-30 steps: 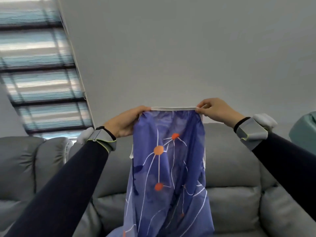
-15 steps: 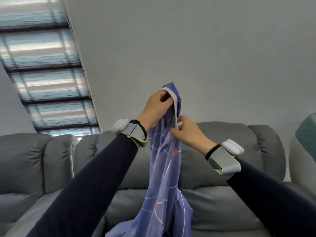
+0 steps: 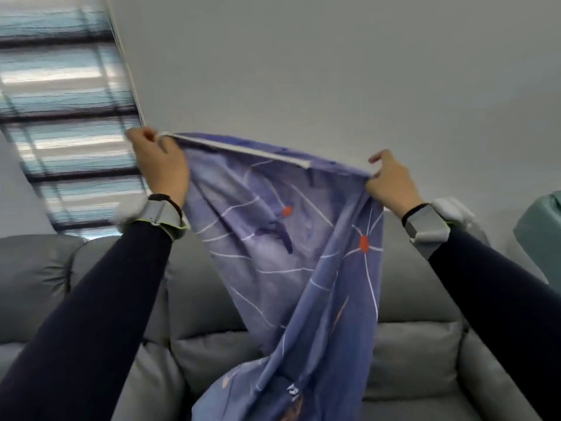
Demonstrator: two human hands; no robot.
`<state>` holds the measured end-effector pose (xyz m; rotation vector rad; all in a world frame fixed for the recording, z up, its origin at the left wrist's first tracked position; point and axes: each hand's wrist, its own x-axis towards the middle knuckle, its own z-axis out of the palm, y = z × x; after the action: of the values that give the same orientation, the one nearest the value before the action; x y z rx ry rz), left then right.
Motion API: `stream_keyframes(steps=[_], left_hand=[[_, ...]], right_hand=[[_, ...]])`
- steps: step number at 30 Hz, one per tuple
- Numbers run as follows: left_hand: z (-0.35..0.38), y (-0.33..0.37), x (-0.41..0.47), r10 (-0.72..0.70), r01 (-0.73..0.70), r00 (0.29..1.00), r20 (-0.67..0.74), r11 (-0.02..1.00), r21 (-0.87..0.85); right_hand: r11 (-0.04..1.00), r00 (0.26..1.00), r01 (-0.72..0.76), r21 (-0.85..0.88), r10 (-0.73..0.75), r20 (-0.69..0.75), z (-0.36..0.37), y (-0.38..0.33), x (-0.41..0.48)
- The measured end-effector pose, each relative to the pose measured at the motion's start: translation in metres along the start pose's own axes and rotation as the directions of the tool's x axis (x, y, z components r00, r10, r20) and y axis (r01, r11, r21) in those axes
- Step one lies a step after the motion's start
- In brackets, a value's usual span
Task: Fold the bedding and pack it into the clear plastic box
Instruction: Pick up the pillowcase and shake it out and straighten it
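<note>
The bedding [image 3: 291,256] is a purple-blue sheet with white lines, orange dots and a white hem. It hangs in the air in front of a grey sofa. My left hand [image 3: 159,164] grips its top edge at the upper left, held higher. My right hand [image 3: 390,182] pinches the same edge at the right, a little lower. The top edge runs stretched between both hands, and the rest drapes down onto the sofa seat. The clear plastic box is not in view.
A grey leather sofa [image 3: 212,314] fills the lower half of the view. Striped window blinds [image 3: 66,117] hang at the upper left beside a plain grey wall. A teal object [image 3: 543,232] shows at the right edge.
Half a second ago my hands were close together, the cloth bunched between them. They have moved apart, spreading the top edge wide; the left hand went up and left, the right hand went right.
</note>
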<state>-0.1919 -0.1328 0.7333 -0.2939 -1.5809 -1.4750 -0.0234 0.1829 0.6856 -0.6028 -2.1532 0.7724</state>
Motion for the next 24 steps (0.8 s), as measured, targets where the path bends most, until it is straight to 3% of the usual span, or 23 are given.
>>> stream_keyframes(steps=[3, 4, 6, 7, 8, 9, 10, 11, 12, 13, 15, 17, 20, 21, 22, 24], left_hand=[[-0.029, -0.037, 0.022, -0.156, 0.163, 0.982, -0.109, 0.985, 0.059], [-0.036, -0.05, 0.019, -0.177, 0.185, 0.982, -0.061, 0.965, 0.185], [-0.04, -0.061, -0.003, -0.211, 0.078, 0.944, 0.255, 0.89, 0.449], [-0.038, -0.057, -0.025, -0.303, 0.042, 0.808, 0.505, 0.885, 0.463], [-0.037, -0.047, -0.049, -0.387, 0.052, 0.553, 0.738, 0.9, 0.433], [-0.036, -0.033, -0.074, -0.422, 0.063, 0.253, 0.871, 0.905, 0.42], [-0.036, -0.021, -0.098, -0.415, 0.049, -0.017, 0.91, 0.908, 0.415], [-0.034, -0.013, -0.119, -0.384, 0.031, -0.217, 0.898, 0.916, 0.399], [-0.031, -0.014, -0.136, -0.336, 0.029, -0.315, 0.888, 0.931, 0.363], [-0.031, -0.015, -0.151, -0.277, 0.055, -0.328, 0.903, 0.949, 0.311], [-0.028, -0.023, -0.168, -0.17, 0.153, -0.2, 0.965, 0.967, 0.203], [-0.025, -0.031, -0.176, -0.121, 0.203, 0.038, 0.992, 0.973, 0.111], [-0.028, -0.047, -0.183, -0.057, 0.032, 0.499, 0.865, 0.998, 0.047], [-0.03, -0.049, -0.186, -0.049, 0.009, 0.585, 0.81, 0.999, 0.054], [-0.031, -0.05, -0.19, -0.05, 0.004, 0.588, 0.807, 0.998, 0.059], [-0.034, -0.046, -0.211, -0.086, 0.008, 0.419, 0.904, 0.996, 0.091]], right_hand=[[0.974, 0.975, -0.16, -0.159, 0.181, 0.13, 0.008, 0.043, -0.017], [0.963, 0.967, -0.189, -0.19, 0.216, 0.133, 0.005, 0.049, -0.02], [0.964, 0.964, -0.206, -0.168, 0.23, 0.132, -0.002, 0.037, -0.021], [0.974, 0.968, -0.195, -0.118, 0.21, 0.135, -0.004, 0.019, -0.021], [0.985, 0.977, -0.166, -0.049, 0.171, 0.128, -0.003, -0.001, -0.016], [0.991, 0.986, -0.129, 0.02, 0.126, 0.113, -0.001, -0.022, -0.011], [0.989, 0.992, -0.088, 0.116, 0.076, 0.103, 0.003, -0.04, -0.005], [0.985, 0.996, -0.031, 0.172, 0.016, 0.089, 0.006, -0.059, 0.0], [0.98, 0.996, 0.04, 0.195, -0.055, 0.073, 0.01, -0.075, 0.003], [0.976, 0.991, 0.103, 0.191, -0.116, 0.061, 0.009, -0.089, 0.001], [0.975, 0.982, 0.18, 0.132, -0.186, 0.035, 0.001, -0.105, 0.0], [0.974, 0.98, 0.197, 0.116, -0.196, -0.016, -0.007, -0.105, 0.006], [0.974, 0.985, 0.17, 0.148, -0.161, -0.07, -0.014, -0.094, 0.012], [0.974, 0.986, 0.16, 0.163, -0.149, -0.074, -0.014, -0.093, 0.011], [0.969, 0.987, 0.155, 0.192, -0.144, -0.068, -0.012, -0.092, 0.012], [0.96, 0.99, 0.143, 0.241, -0.138, -0.035, -0.006, -0.092, 0.011]])
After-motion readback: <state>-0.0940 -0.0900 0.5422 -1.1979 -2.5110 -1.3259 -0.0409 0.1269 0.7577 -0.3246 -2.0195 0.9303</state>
